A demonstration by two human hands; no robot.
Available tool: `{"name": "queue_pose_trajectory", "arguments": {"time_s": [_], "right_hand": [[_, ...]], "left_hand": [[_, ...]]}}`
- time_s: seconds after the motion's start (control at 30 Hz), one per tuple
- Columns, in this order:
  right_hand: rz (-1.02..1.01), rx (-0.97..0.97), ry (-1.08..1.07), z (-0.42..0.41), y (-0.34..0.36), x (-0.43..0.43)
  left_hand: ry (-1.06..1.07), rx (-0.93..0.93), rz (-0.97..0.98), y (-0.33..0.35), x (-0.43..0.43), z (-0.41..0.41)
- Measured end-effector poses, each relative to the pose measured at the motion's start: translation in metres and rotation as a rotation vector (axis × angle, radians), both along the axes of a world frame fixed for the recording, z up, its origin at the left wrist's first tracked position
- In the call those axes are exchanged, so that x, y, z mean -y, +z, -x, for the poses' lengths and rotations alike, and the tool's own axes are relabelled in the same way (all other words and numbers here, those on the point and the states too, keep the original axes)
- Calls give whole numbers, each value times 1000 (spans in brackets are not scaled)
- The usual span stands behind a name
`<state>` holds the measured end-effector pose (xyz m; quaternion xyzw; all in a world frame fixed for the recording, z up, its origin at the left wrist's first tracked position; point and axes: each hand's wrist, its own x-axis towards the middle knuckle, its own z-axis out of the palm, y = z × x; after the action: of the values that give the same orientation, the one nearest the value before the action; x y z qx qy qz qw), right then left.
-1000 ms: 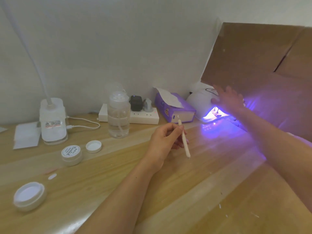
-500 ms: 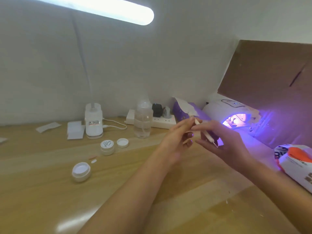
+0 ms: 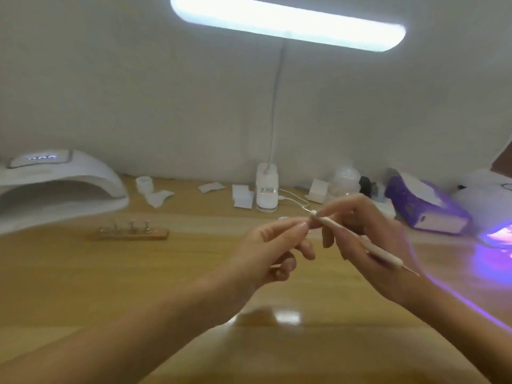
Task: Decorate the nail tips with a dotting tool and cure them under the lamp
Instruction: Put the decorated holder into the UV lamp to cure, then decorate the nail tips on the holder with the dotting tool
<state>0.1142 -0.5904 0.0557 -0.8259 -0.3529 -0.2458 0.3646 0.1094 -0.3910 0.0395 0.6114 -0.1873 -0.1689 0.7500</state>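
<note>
A thin white dotting tool (image 3: 383,255) slants between both hands above the middle of the wooden desk (image 3: 110,278). My right hand (image 3: 368,239) grips its shaft, and the metal tip points down to the right. My left hand (image 3: 270,252) pinches the tool's upper end with thumb and forefinger. Nail tips stand on a small wooden holder (image 3: 133,231) to the left, apart from both hands. A white curing lamp (image 3: 58,184) sits at far left with a lit display and a dark opening. A second curing lamp (image 3: 490,206) at far right glows purple.
A desk lamp's base (image 3: 266,191) stands at the back wall, and its light bar (image 3: 288,22) hangs overhead. A purple tissue box (image 3: 424,207), a clear bottle (image 3: 346,180), a small jar (image 3: 144,184) and white wipes (image 3: 243,195) line the back.
The view has swung left, bringing the left curing lamp and the nail tip holder into sight. My right hand left the purple lamp and now grips the tool that my left hand held alone.
</note>
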Motion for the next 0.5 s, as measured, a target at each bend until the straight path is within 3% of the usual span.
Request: {"name": "queue_pose_trajectory", "arguments": {"time_s": [0.13, 0.23, 0.37, 0.5], "right_hand": [[249, 22, 138, 1, -13, -53], [346, -83, 167, -8, -19, -96], [542, -63, 22, -30, -27, -154], [722, -123, -112, -55, -32, -196]], "left_hand": [[104, 166, -345, -10, -101, 27], [381, 249, -611, -15, -170, 29], [708, 397, -919, -28, -251, 4], [758, 382, -1194, -41, -287, -27]]}}
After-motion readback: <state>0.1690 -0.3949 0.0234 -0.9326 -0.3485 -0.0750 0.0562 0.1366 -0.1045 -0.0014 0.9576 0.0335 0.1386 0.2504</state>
